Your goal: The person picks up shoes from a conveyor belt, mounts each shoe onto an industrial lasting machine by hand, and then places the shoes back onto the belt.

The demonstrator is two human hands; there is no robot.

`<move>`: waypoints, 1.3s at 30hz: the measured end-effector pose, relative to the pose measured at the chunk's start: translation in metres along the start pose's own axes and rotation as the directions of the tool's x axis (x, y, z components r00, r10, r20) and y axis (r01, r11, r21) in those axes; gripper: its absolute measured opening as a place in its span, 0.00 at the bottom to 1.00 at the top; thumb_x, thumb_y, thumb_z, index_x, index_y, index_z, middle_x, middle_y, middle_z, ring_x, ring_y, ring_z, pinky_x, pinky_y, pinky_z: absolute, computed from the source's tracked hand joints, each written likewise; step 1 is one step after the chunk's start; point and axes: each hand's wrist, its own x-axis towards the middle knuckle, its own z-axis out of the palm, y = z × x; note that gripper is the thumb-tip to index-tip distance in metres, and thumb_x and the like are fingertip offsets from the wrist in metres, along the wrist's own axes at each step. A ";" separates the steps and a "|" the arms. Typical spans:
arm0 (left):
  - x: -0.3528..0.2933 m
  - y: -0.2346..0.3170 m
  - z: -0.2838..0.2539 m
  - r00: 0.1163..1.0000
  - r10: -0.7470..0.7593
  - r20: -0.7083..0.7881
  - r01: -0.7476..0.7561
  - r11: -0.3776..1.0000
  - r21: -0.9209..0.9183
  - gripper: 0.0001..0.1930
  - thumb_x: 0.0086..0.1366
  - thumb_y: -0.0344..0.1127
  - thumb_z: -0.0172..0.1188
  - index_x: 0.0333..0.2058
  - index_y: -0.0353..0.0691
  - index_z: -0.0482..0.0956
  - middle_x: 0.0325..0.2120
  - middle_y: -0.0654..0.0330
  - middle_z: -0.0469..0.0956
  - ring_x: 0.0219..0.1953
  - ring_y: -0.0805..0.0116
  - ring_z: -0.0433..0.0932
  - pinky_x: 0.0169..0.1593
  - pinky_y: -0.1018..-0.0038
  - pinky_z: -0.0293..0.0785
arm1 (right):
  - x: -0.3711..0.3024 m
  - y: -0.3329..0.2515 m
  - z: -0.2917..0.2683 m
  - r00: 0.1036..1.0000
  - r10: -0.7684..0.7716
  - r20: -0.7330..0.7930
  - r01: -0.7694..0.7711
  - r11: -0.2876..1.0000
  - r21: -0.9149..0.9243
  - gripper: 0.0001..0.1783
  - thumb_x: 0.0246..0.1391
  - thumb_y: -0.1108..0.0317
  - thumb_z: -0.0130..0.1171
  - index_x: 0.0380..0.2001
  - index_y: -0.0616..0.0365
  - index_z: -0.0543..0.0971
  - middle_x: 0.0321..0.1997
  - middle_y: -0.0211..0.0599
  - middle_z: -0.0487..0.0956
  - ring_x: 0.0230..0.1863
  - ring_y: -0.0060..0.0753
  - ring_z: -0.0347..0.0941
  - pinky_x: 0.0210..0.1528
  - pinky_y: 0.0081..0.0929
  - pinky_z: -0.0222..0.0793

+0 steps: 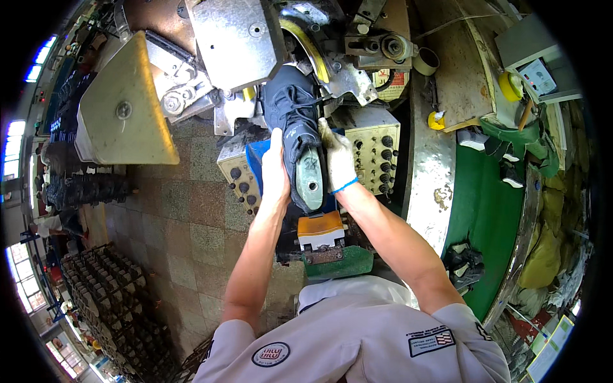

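A dark lace-up shoe upper [295, 105] sits on a pale green shoe last [311, 175] with a round hole near its heel end. Its toe points away from me, in under the metal parts of a machine [236, 41]. My left hand [275, 171] is closed along the left side of the shoe. On the opposite side, my right hand [338, 156], in a white glove with a blue band at the wrist, grips the shoe near the laces. The undersides of both hands' fingers are partly hidden. Just below the heel is an orange-topped pad [320, 225] on the machine.
Control boxes with black knobs [377, 156] flank the shoe. A large pale plastic shield [121, 108] stands at the left. To the right runs a green conveyor belt [476, 210] with metal edging, some shoes [509, 172] on it. Racks of shoe parts [115, 300] stand at lower left.
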 end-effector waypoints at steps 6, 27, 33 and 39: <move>0.016 -0.030 -0.014 0.995 0.095 0.003 -0.095 0.995 -0.025 0.25 0.76 0.53 0.46 0.40 0.35 0.82 0.34 0.65 0.82 0.35 0.77 0.76 0.44 0.76 0.72 | 0.012 0.016 -0.019 0.996 -0.091 0.022 0.094 0.958 -0.270 0.28 0.66 0.47 0.55 0.27 0.63 0.82 0.25 0.21 0.75 0.28 0.15 0.63 0.31 0.25 0.64; -0.007 -0.066 -0.078 0.969 0.218 -0.114 -0.182 0.947 0.265 0.29 0.71 0.54 0.55 0.52 0.28 0.76 0.41 0.53 0.81 0.41 0.68 0.80 0.47 0.73 0.75 | -0.027 -0.048 -0.093 0.998 -0.063 0.023 0.067 0.958 -0.279 0.31 0.68 0.47 0.48 0.52 0.69 0.76 0.44 0.51 0.82 0.38 0.42 0.82 0.40 0.35 0.79; -0.052 -0.196 -0.151 0.904 0.308 -0.296 0.010 0.677 0.736 0.36 0.62 0.46 0.66 0.60 0.26 0.66 0.52 0.38 0.76 0.55 0.42 0.76 0.58 0.59 0.71 | -0.110 -0.088 -0.215 0.970 -0.058 -0.234 0.012 0.981 -0.191 0.37 0.67 0.44 0.46 0.60 0.72 0.67 0.53 0.61 0.77 0.48 0.54 0.80 0.44 0.44 0.80; -0.030 -0.229 -0.161 0.948 0.267 -0.172 -0.011 0.569 0.822 0.32 0.58 0.53 0.66 0.51 0.32 0.72 0.43 0.36 0.79 0.47 0.35 0.76 0.51 0.50 0.71 | -0.146 -0.084 -0.234 0.943 -0.048 -0.330 -0.053 0.956 -0.288 0.35 0.65 0.46 0.51 0.59 0.70 0.69 0.54 0.59 0.78 0.48 0.56 0.80 0.43 0.46 0.78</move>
